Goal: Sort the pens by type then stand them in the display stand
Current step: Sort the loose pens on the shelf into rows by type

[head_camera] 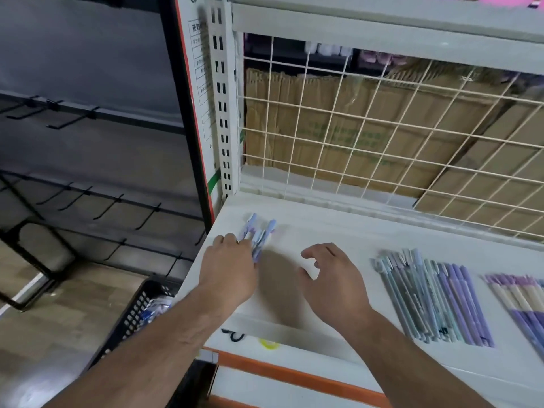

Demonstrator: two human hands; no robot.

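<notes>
Head view: the only view given; everything below is read from it.
Blue pens: a small bunch is seen at the left end of the white shelf, blurred in its detail.
Long axis: the bunch is laid running away from the person, tipped slightly to the right; the clip ends are pointed at the wire grid behind the shelf.
Left hand: its fingers are curled round the near part of the bunch, so the pens are gripped.
Pens relative to grip: most of their length is left sticking out beyond the fingertips, and a short near end is shown by the thumb side.
Right hand: held above the shelf just right of the left hand, fingers loosely curled, nothing held.
Sorted row: grey-green to purple pens are laid side by side, well apart from the bunch, capped ends set far, axes slanted towards near-right.
Purple group: laid at the right edge, partly cut off.
Black basket: seen on the floor below the shelf's left end.
Cardboard boxes: stacked behind the grid.
</notes>
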